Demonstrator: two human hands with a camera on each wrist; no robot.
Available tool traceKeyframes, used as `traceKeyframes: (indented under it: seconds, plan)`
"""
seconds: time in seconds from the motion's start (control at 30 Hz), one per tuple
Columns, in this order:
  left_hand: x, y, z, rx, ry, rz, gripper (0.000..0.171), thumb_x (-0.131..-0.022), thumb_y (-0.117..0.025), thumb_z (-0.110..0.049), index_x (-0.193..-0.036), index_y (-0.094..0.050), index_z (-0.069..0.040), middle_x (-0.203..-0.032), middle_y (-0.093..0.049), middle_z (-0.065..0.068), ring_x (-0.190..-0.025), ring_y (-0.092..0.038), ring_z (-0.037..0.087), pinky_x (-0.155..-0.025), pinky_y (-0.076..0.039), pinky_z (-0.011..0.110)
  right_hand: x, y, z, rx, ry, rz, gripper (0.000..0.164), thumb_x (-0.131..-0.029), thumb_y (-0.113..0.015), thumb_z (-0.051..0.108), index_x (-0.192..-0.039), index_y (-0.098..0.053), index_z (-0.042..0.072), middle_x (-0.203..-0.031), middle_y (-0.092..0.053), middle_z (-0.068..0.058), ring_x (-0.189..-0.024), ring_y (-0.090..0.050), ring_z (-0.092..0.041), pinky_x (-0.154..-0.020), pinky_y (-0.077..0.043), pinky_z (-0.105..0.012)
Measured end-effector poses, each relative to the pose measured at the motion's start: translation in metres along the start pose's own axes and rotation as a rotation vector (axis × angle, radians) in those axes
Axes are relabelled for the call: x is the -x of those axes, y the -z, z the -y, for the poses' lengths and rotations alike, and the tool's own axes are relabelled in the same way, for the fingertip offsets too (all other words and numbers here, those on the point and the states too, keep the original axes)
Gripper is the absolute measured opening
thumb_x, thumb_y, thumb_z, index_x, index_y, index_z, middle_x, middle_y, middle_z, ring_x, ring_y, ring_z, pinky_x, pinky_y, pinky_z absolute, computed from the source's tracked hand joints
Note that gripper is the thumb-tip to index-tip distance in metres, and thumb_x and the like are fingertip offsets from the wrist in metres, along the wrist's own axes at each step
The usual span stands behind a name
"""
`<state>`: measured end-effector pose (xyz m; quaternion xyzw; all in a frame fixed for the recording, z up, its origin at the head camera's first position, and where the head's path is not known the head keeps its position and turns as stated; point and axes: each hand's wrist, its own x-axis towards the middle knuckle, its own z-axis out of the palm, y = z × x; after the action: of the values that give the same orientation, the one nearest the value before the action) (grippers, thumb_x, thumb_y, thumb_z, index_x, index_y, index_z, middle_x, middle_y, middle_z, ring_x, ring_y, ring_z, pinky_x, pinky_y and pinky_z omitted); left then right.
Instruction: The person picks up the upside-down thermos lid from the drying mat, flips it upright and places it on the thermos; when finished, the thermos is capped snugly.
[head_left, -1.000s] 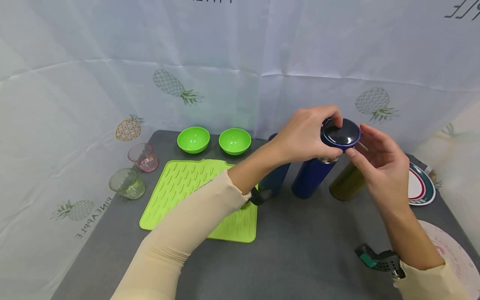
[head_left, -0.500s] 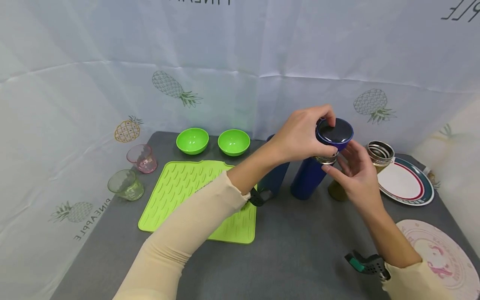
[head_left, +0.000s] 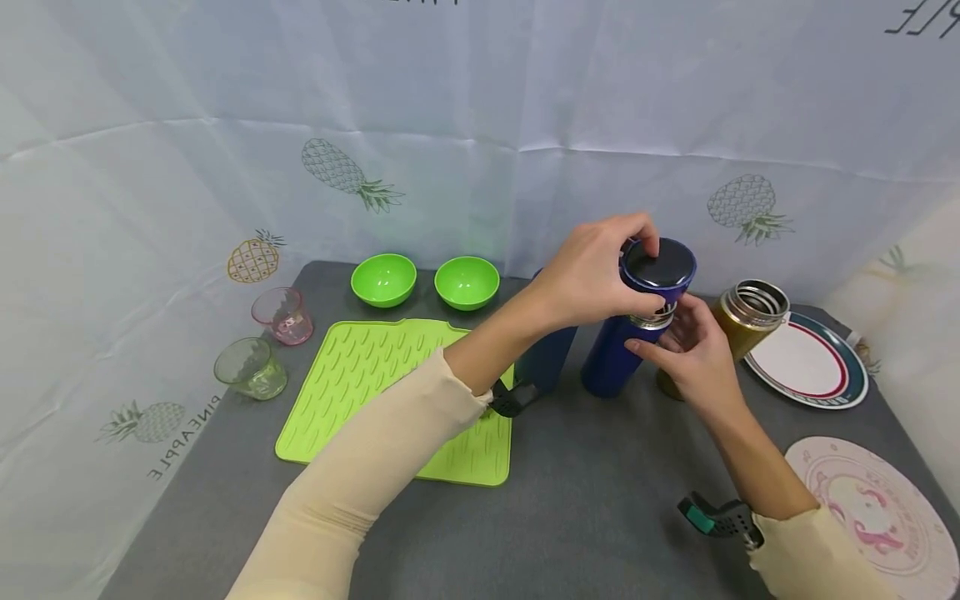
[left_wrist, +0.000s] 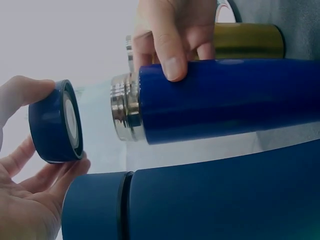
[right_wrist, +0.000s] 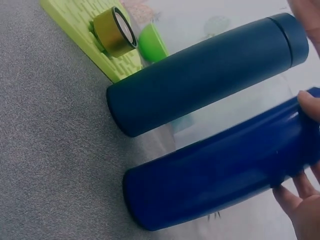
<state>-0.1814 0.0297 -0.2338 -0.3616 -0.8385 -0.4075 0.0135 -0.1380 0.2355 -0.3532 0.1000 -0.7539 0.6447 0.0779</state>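
Arched above, the left hand (head_left: 592, 271) pinches a round blue lid (head_left: 663, 265); the right hand (head_left: 696, 350) grips a glossy blue metal-necked cylindrical bottle (head_left: 617, 360).

The head view looks forward and down from above the table (head_left: 585, 517), wide and farthest back, reaching to the patterned curtain (head_left: 450, 92) behind. The left wrist view is close and turned on its side: it faces rightward across the dark teal bottle (left_wrist: 210, 195), past the blue bottle (left_wrist: 225, 105) and lid (left_wrist: 46, 130), to the gold bottle (left_wrist: 250, 41). The right wrist view, likewise close and sideways, faces leftward over the bottles' lower parts toward the green mat (right_wrist: 75, 20). All three share the blue and teal bottles
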Motion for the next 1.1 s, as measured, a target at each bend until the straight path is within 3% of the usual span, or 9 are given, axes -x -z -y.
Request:
traceKeyframes:
  seconds: [0.17,0.47,0.87,1.1]
  plan:
    - [0.008,0.002,-0.001,-0.022,-0.021,-0.008,0.039,-0.081,-0.083,-0.025,-0.109,-0.059,-0.011,-0.114,-0.065,0.002,-0.1,-0.059,0.011,-0.083,-0.048,0.013,0.003,0.0,0.002,0.003,-0.015,0.014,0.073,-0.083,-0.078,-0.007,-0.146,-0.046,0.014,-0.133,-0.06,0.007,-0.121,-0.061,-0.003,-0.094,-0.051,-0.009]
    - [0.015,-0.005,-0.001,-0.034,-0.06,-0.003,0.041,-0.08,-0.084,-0.026,-0.11,-0.061,-0.011,-0.114,-0.065,0.003,-0.104,-0.058,0.011,-0.087,-0.048,0.013,0.007,0.005,0.007,0.106,0.048,0.002,0.077,-0.076,-0.082,-0.01,-0.144,-0.053,0.013,-0.127,-0.064,0.007,-0.112,-0.065,-0.004,-0.09,-0.053,-0.009]
    - [0.02,-0.012,-0.001,-0.051,-0.046,0.028,0.04,-0.081,-0.083,-0.027,-0.111,-0.06,-0.013,-0.117,-0.065,0.001,-0.106,-0.058,0.01,-0.089,-0.047,0.011,0.013,0.013,0.009,0.2,0.014,0.017,0.077,-0.078,-0.083,-0.005,-0.145,-0.054,0.015,-0.127,-0.066,0.014,-0.115,-0.064,0.0,-0.093,-0.05,-0.005]
    - [0.028,-0.014,-0.008,-0.064,-0.119,-0.021,0.039,-0.079,-0.084,-0.027,-0.107,-0.061,-0.013,-0.112,-0.066,-0.002,-0.102,-0.058,0.009,-0.088,-0.045,0.015,0.021,0.017,0.011,0.18,0.019,0.035,0.079,-0.075,-0.083,-0.009,-0.145,-0.054,0.013,-0.125,-0.067,0.013,-0.113,-0.065,0.0,-0.093,-0.05,-0.007]
